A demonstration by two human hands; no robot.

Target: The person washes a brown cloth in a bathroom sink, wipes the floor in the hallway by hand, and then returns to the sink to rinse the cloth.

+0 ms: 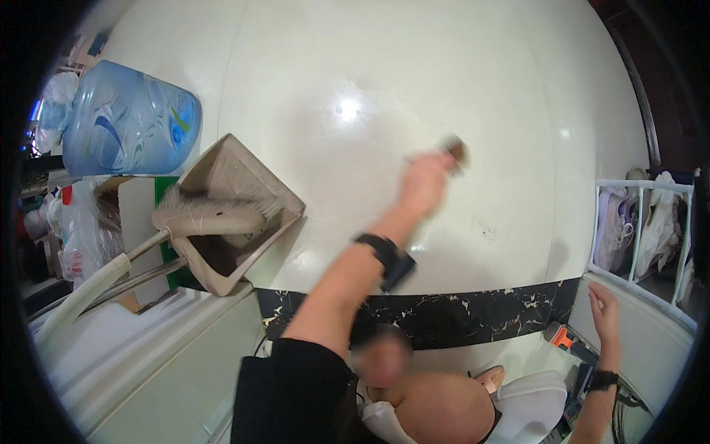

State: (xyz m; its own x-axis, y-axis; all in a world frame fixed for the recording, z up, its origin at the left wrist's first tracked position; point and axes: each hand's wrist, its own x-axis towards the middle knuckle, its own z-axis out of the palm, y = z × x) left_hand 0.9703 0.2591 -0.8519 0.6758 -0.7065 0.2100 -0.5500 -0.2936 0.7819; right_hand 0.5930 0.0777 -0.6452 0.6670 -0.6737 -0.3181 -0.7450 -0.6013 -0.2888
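My left hand (424,183) is over the glossy pale floor (333,166), its fingers closed around a small brown brush-like object (456,150). Motion blurs both, so the object's exact kind is unclear. A black band (384,252) with a dark block circles that wrist. At the right, my right hand (603,311) is raised with loosely bent fingers, a small gap beside the thumb and nothing visible in it. It is nearest the white wire rack (638,280) and the grey-orange power tool (563,337). Faint dark marks (488,233) show on the floor.
At left, a soft broom (216,222) rests in a beige dustpan (244,158), beside a blue water jug (133,122) and an open carton (138,222). A black marbled strip (455,319) crosses the floor by my knee (446,408). White gloves (660,233) hang on the rack.
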